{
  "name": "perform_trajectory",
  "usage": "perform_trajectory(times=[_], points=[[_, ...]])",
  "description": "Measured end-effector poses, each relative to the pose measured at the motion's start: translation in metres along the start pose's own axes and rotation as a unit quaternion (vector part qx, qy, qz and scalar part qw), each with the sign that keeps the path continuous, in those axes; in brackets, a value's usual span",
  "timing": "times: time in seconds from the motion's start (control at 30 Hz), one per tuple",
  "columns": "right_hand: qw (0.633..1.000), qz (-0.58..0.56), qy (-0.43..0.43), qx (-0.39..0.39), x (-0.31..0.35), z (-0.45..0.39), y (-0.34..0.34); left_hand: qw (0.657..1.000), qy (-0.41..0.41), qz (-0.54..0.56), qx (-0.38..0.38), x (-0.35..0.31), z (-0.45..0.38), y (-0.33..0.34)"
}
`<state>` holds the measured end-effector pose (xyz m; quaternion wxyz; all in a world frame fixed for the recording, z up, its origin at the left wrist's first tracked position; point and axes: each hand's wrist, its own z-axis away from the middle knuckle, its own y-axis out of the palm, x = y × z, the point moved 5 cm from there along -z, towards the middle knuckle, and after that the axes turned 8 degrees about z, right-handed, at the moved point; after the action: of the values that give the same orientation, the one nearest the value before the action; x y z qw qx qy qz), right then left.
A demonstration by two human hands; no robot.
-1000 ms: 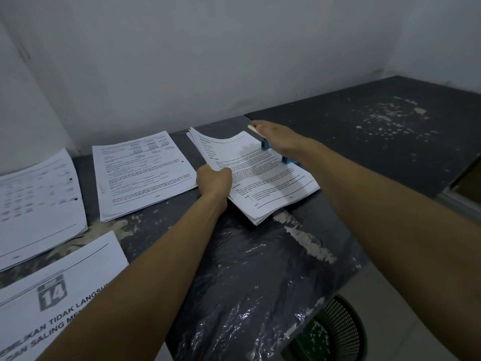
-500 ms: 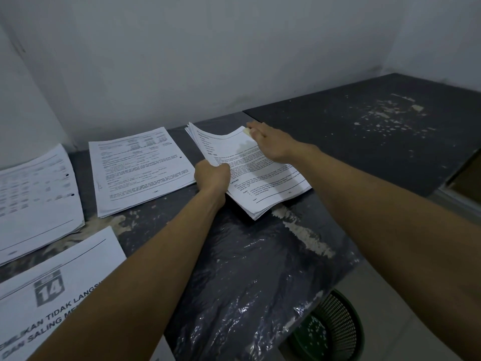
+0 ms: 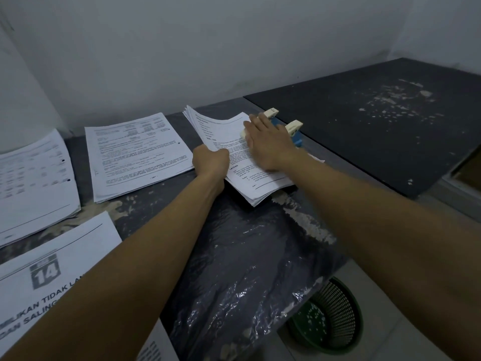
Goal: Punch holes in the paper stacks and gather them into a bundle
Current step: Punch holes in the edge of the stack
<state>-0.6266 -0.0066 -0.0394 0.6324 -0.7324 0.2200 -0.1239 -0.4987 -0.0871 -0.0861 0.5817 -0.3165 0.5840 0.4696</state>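
Note:
A stack of printed paper [image 3: 223, 126] lies askew at the middle of the dark table, its far edge bowed upward. My left hand [image 3: 209, 162] grips the stack's left edge, fingers curled around it. My right hand [image 3: 268, 142] lies flat on top of the stack's right side, fingers straight, pressing down over a blue hole punch [image 3: 295, 134] with cream arms. The punch sits at the stack's right edge, partly hidden under my hand.
Another paper stack [image 3: 138, 155] lies to the left, and a punched stack [image 3: 33, 183] at the far left. A sheet marked 14 [image 3: 52, 272] sits at the near left. A green mesh basket [image 3: 330, 316] stands on the floor below the table edge [image 3: 299, 295].
My right hand shifted from the punch's lever onto the top of the stack, and the punch's cream arms now show beyond my fingers. My left hand kept its grip.

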Motion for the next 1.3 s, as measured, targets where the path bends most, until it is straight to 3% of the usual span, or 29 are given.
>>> perform_trajectory(times=[0.27,0.47,0.7,0.93,1.13,1.2,1.3], points=[[1.000,-0.001,0.009,0.020,-0.001,-0.007,0.006,1.000,0.005,0.002,-0.006,0.000,0.000,0.001],[0.972,-0.231,0.046,0.027,-0.015,-0.012,-0.028,1.000,-0.003,0.003,0.003,0.001,0.000,-0.001],[0.941,-0.328,0.078,0.021,-0.032,-0.019,-0.049,1.000,-0.017,-0.010,0.001,-0.003,0.004,-0.002],[0.927,-0.360,0.099,0.032,-0.029,-0.017,-0.055,1.000,0.007,-0.025,0.000,-0.015,0.012,-0.005],[0.943,-0.305,0.127,0.049,-0.027,-0.017,-0.065,0.999,0.035,-0.039,0.012,-0.041,0.018,-0.026],[0.960,-0.246,0.131,0.019,-0.026,-0.015,-0.069,0.998,0.040,-0.038,0.012,-0.052,0.019,-0.038],[0.955,-0.252,0.129,-0.083,-0.015,-0.003,-0.076,0.998,0.060,-0.032,0.017,-0.069,0.022,-0.058]])
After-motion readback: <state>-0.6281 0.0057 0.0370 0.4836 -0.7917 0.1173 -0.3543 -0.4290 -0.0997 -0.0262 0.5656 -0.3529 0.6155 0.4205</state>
